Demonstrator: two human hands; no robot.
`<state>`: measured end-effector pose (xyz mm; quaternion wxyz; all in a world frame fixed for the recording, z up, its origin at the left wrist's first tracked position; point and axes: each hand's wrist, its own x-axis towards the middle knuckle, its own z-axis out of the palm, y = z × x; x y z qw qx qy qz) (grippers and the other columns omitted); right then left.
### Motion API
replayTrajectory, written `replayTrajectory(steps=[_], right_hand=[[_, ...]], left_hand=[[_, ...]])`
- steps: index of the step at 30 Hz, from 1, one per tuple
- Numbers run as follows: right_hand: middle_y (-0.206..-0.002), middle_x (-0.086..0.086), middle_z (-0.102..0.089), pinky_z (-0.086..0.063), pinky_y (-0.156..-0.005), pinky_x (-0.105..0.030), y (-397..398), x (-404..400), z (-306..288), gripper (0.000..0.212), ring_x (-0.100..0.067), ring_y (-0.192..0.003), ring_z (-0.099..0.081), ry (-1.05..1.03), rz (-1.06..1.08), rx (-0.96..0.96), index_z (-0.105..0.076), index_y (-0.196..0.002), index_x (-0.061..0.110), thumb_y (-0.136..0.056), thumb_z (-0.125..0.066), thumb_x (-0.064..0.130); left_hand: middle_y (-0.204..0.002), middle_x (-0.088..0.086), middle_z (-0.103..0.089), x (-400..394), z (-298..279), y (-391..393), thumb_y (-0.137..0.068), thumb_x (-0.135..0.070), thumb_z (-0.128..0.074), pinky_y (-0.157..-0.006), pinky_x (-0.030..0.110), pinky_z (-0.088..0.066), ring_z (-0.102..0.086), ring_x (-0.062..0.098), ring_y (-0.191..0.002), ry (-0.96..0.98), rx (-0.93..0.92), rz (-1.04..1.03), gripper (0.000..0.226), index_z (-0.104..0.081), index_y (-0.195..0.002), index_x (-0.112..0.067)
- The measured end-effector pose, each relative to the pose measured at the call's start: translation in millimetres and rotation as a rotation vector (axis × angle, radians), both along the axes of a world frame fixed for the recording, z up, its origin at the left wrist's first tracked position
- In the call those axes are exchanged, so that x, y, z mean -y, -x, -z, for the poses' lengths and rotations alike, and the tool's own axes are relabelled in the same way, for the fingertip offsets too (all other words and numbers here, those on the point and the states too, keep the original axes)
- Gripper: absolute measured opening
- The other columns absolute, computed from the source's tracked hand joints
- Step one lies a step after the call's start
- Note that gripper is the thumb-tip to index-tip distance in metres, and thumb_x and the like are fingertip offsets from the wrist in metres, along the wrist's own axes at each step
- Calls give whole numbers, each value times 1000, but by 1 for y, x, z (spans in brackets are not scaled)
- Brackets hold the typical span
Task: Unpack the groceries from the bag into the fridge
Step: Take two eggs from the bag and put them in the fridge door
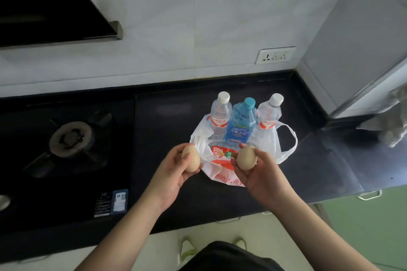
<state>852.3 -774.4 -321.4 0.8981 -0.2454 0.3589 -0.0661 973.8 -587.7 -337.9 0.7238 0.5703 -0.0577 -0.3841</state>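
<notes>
Holding one egg in each hand above the front edge of the counter (167, 116): left hand (174, 174) cupping and pinching a tan egg (191, 158), right hand (262, 174) gripping a second egg (246, 158), both with the long axis running roughly 12 to 6 o'clock, slightly tilted. Hovering between and just beyond the hands, at 12 o'clock, a flattened white plastic bag (220, 171) with a small red packet (222, 152) lying on it. Standing upright at the far end of the bag, three water bottles: white-capped (220, 114), blue (242, 123), white-capped (268, 114). Looming at 2 o'clock, a tall grey fridge (361, 50), apparently closed, nearer the right hand; likely needing a free hand for opening the door, with both occupied. Sitting at 9 o'clock, a gas burner (70, 138), well apart. Showing at 1 o'clock on the wall, a socket (275, 55).
</notes>
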Motion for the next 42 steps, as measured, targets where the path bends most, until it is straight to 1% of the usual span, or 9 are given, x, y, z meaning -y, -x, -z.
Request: replayTrajectory(steps=[5, 7, 11, 16, 23, 28, 32, 36, 42], right_hand=[[-84, -11, -65, -52, -51, -21, -7, -37, -13, 34, -17, -67, -61, -87, -1, 21, -59, -107, 8, -87, -56, 35], [-81, -11, -63, -50, -48, -19, -11, -50, -17, 32, -16, -64, -59, -97, -15, 9, -61, -101, 8, -84, -59, 35], [-90, -13, -69, -54, -51, -21, -18, -71, -21, 31, -20, -72, -67, -100, -49, -15, -62, -101, 8, -83, -60, 33], [-99, -15, -70, -56, -55, -23, -26, -95, -27, 32, -22, -81, -69, -84, -112, -18, -63, -104, 8, -86, -59, 34], [-89, -14, -68, -56, -57, -24, -28, -106, -36, 26, -24, -83, -69, -44, -251, 10, -76, -80, 12, -81, -60, 32], [-91, -13, -69, -55, -54, -24, -21, -94, -49, 21, -25, -87, -70, -37, -349, 17, -73, -80, 12, -79, -62, 30], [-98, -14, -70, -53, -52, -24, -5, -77, -54, 19, -27, -97, -70, -64, -433, 48, -65, -86, 12, -80, -61, 30], [-107, -14, -70, -55, -57, -25, 6, -66, -49, 17, -28, -107, -67, -59, -539, 87, -60, -86, 12, -83, -58, 29], [-105, -9, -71, -56, -60, -25, 23, -84, -40, 14, -22, -93, -70, -145, -762, 44, -63, -83, 16, -83, -58, 29]], left_hand=[[-99, 15, -66, -32, -18, 5, -88, -27, -53, -67, 27, -54, -66, 25, -86, 121, -111, -74, 37, -58, -120, -9], [-96, 15, -66, -41, -21, 7, -88, -28, -52, -61, 26, -52, -66, 24, -82, 135, -134, -112, 35, -60, -117, -11], [-89, 13, -65, -58, -25, 10, -86, -28, -52, -53, 22, -45, -63, 20, -74, 167, -209, -196, 29, -64, -108, -14], [-86, 10, -66, -75, -26, 17, -87, -31, -51, -52, 19, -45, -63, 18, -72, 224, -274, -270, 30, -62, -108, -13], [-81, 8, -64, -81, -39, 37, -87, -37, -54, -51, 19, -47, -61, 16, -68, 261, -290, -425, 25, -61, -93, -14], [-83, 7, -65, -79, -50, 62, -87, -34, -55, -53, 21, -49, -62, 17, -68, 220, -237, -519, 22, -61, -93, -14], [-82, 6, -66, -68, -57, 93, -88, -34, -54, -47, 21, -43, -61, 17, -65, 176, -187, -618, 19, -62, -90, -16], [-82, 7, -65, -57, -59, 125, -87, -32, -54, -49, 22, -44, -61, 17, -65, 168, -177, -743, 18, -63, -88, -17], [-80, 7, -65, -64, -64, 177, -93, -31, -50, -49, 22, -46, -61, 17, -64, 168, -207, -956, 21, -64, -86, -17]])
